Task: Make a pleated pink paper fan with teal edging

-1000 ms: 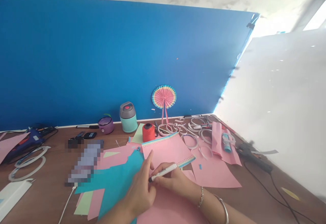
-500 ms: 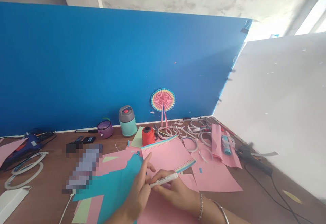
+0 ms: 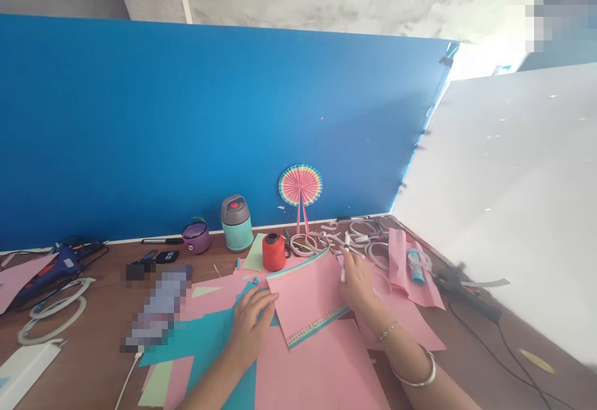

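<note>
A pink sheet (image 3: 308, 298) with blue and yellow dotted bands along two opposite edges lies before me on larger sheets of coloured paper. Resting on the blue paper (image 3: 209, 335), my left hand (image 3: 252, 316) has its fingers lightly bent and its fingertips at the left edge of that banded sheet; nothing shows in it. My right hand (image 3: 358, 282) is closed round a white marker (image 3: 346, 248), held nearly upright over the sheet's right edge. Part of the marker is hidden by the fingers. A plain pink sheet (image 3: 321, 366) lies nearer me.
Behind the sheets stand a red thread spool (image 3: 273, 252), a turquoise jar (image 3: 237, 229), a purple cup (image 3: 196, 237) and a folded paper fan (image 3: 301, 186) against the blue partition (image 3: 186, 130). White rings (image 3: 310, 245) and a glue tube (image 3: 414, 267) lie rightward; a glue gun (image 3: 58, 267) lies left.
My hands have come apart from over the papers. The right has moved right and away from me with the marker; the left has come down flat. The banded sheet has shifted slightly and turned.
</note>
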The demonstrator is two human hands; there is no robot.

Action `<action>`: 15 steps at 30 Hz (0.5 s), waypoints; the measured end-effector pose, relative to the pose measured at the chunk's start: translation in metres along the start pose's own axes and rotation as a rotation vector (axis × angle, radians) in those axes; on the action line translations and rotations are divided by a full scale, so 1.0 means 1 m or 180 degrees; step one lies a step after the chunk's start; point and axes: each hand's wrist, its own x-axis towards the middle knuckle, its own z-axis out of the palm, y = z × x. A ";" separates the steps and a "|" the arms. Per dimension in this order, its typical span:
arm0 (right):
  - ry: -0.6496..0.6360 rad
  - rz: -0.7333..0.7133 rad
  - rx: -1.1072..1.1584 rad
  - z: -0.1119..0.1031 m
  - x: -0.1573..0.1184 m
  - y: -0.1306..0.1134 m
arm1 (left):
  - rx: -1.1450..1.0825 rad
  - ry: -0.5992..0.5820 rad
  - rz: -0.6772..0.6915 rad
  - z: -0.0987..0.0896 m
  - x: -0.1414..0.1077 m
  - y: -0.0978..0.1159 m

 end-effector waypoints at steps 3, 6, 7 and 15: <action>-0.0226 0.0464 -0.0459 0.006 0.001 0.006 | -0.0354 -0.0100 -0.0042 -0.001 -0.001 0.000; -0.0169 0.0472 -0.0371 0.005 0.002 0.006 | -0.0728 0.0140 0.0047 -0.007 -0.004 0.003; -0.0088 0.0324 -0.0247 0.003 0.002 0.006 | -0.0812 0.0323 0.0057 -0.010 -0.005 0.004; -0.0150 -0.0399 -0.0330 0.000 -0.007 -0.008 | 0.0150 0.2277 0.1188 -0.034 -0.009 0.010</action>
